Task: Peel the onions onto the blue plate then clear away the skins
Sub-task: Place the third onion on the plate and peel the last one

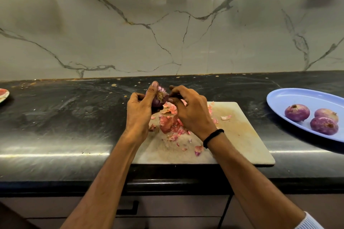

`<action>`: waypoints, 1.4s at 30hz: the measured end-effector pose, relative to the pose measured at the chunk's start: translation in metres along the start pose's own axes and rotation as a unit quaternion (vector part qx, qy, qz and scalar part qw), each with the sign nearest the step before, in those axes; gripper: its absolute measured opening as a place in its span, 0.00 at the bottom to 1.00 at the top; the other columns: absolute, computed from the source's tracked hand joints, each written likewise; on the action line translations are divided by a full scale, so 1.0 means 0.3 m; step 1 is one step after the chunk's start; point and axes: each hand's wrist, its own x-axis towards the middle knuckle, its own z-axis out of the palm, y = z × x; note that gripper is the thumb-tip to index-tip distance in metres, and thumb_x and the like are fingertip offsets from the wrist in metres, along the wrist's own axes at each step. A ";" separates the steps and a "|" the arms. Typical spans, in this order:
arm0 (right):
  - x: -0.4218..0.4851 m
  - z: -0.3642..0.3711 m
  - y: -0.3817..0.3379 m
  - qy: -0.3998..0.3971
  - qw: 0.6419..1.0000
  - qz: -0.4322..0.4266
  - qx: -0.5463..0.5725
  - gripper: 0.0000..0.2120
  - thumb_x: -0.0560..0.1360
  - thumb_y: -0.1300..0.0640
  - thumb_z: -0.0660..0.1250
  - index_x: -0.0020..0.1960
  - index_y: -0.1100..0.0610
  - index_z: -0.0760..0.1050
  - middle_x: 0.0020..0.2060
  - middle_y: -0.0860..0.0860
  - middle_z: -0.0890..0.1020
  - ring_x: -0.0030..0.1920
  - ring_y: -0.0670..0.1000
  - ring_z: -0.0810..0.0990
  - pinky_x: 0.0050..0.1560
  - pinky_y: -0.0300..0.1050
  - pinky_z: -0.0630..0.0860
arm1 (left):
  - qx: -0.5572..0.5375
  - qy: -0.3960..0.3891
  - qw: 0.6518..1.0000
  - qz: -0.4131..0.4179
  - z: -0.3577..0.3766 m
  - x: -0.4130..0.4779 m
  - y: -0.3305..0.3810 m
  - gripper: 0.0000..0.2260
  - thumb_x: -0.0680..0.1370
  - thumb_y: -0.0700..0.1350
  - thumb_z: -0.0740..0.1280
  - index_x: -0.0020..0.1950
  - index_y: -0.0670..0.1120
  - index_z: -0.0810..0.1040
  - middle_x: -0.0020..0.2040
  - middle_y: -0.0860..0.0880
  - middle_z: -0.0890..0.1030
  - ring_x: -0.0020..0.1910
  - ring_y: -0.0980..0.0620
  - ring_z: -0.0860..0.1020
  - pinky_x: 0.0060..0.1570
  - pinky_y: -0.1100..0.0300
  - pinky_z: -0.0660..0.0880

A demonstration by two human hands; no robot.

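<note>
Head view: above the far edge of a pale cutting board, both hands meet on one unpeeled onion. The left hand has its grip clamped round the onion, thumb raised along its side and the root end facing the camera. The right hand, a black wristband on its wrist, closes its fingertips together on the onion's right side in a pinch. Below them a heap of pink skins lies on the board, with loose flakes scattered around it. To the right, on the dark worktop, sits the blue plate with three peeled onions clustered together. A small plate shows at the far left edge.
</note>
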 end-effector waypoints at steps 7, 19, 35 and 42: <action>0.007 0.013 -0.006 0.054 0.998 -0.026 -0.009 0.13 0.77 0.65 0.70 0.61 0.60 0.80 0.53 0.53 0.83 0.54 0.51 0.81 0.57 0.40 0.77 | 0.011 -0.018 1.000 -0.014 0.009 -0.015 0.003 0.26 0.67 0.61 0.75 0.51 0.42 0.74 0.43 0.44 0.83 0.46 0.46 0.85 0.51 0.49 0.82; -0.012 0.030 0.003 -0.039 0.997 -0.044 -0.051 0.10 0.74 0.68 0.66 0.53 0.61 0.79 0.44 0.56 0.81 0.44 0.55 0.77 0.46 0.53 0.78 | -0.041 -0.032 0.999 -0.012 0.008 -0.018 0.019 0.16 0.77 0.52 0.69 0.60 0.44 0.79 0.41 0.48 0.84 0.44 0.49 0.84 0.45 0.55 0.82; 0.019 0.032 0.006 0.070 0.997 -0.001 0.019 0.05 0.76 0.66 0.70 0.51 0.62 0.82 0.47 0.55 0.82 0.47 0.46 0.78 0.52 0.27 0.73 | -0.040 -0.086 0.994 -0.050 0.016 -0.043 0.038 0.17 0.79 0.49 0.64 0.65 0.43 0.80 0.55 0.44 0.85 0.53 0.44 0.84 0.53 0.51 0.82; 0.013 0.044 0.041 0.064 0.996 -0.045 -0.032 0.07 0.77 0.68 0.67 0.54 0.65 0.81 0.45 0.58 0.80 0.45 0.54 0.78 0.47 0.42 0.77 | -0.021 -0.095 0.994 -0.046 0.014 -0.047 0.034 0.13 0.79 0.48 0.65 0.59 0.44 0.82 0.51 0.43 0.86 0.51 0.42 0.84 0.50 0.49 0.83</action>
